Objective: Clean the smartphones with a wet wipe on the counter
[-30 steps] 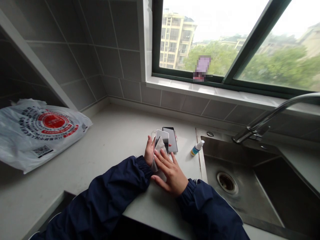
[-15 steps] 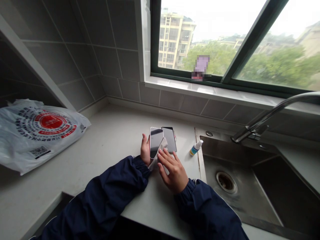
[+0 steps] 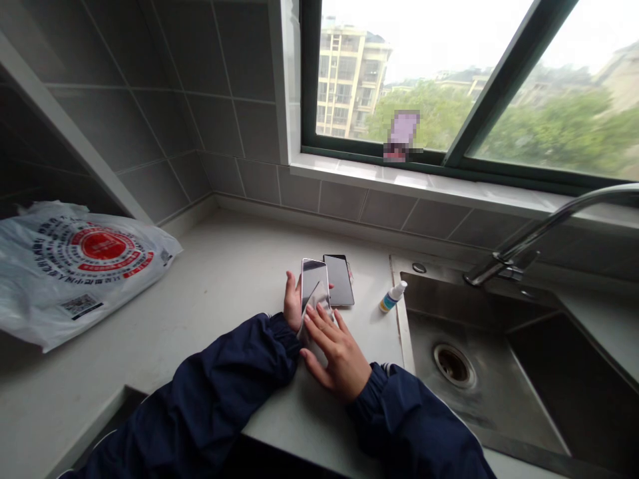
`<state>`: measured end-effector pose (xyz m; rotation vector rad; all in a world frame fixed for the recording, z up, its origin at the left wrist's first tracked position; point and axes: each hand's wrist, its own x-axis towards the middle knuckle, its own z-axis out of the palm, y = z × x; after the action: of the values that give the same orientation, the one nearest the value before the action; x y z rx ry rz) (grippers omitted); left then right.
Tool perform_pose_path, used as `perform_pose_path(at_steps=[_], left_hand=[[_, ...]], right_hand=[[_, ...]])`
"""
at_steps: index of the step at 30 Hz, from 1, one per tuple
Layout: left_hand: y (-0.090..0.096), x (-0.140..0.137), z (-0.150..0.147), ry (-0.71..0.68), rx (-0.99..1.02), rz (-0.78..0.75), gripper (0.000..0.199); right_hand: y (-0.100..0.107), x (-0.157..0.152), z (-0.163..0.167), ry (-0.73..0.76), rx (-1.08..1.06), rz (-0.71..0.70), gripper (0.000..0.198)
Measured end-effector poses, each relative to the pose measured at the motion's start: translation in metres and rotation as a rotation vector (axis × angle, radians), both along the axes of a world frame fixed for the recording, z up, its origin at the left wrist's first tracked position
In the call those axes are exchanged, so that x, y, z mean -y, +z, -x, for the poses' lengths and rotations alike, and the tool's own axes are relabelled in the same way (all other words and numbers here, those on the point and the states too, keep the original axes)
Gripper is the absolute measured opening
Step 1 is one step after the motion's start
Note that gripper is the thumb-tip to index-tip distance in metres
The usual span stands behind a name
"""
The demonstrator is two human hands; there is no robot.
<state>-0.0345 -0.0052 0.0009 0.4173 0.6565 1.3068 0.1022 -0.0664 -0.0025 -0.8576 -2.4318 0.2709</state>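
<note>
My left hand (image 3: 292, 301) is wrapped round a smartphone (image 3: 313, 273) with a pale frame and a dark glossy screen. A thin grey cloth (image 3: 320, 296) drapes over the lower part of that screen. My right hand (image 3: 338, 347) lies on the cloth with its fingers stretched out flat, pressing it against the phone. Just behind, a dark-edged tablet or second phone (image 3: 340, 279) rests on the counter with its screen up. To the right stands a small spray bottle (image 3: 393, 297) with a white cap and a blue-yellow label.
A sink (image 3: 479, 346) with a chrome faucet (image 3: 524, 233) takes up the right side. On the left, a white printed plastic bag (image 3: 90, 266) lies on the pale counter (image 3: 224, 266). A window (image 3: 424, 86) and tiled wall (image 3: 344, 199) stand behind.
My right hand has slid down and slightly left along the phone's screen, taking the cloth with it. The phone has dipped a little in my left hand.
</note>
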Motion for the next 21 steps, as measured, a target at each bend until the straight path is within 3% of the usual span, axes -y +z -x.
perform_pose_path(at_steps=[11,21], left_hand=[[-0.001,0.006,-0.011,-0.005,-0.083,-0.061,0.08],[-0.018,0.013,-0.02,-0.135,0.025,-0.19,0.075]], right_hand=[[0.003,0.0,-0.001,-0.061,0.054,0.063,0.058],[-0.004,-0.013,-0.005,-0.162,-0.011,-0.041,0.06]])
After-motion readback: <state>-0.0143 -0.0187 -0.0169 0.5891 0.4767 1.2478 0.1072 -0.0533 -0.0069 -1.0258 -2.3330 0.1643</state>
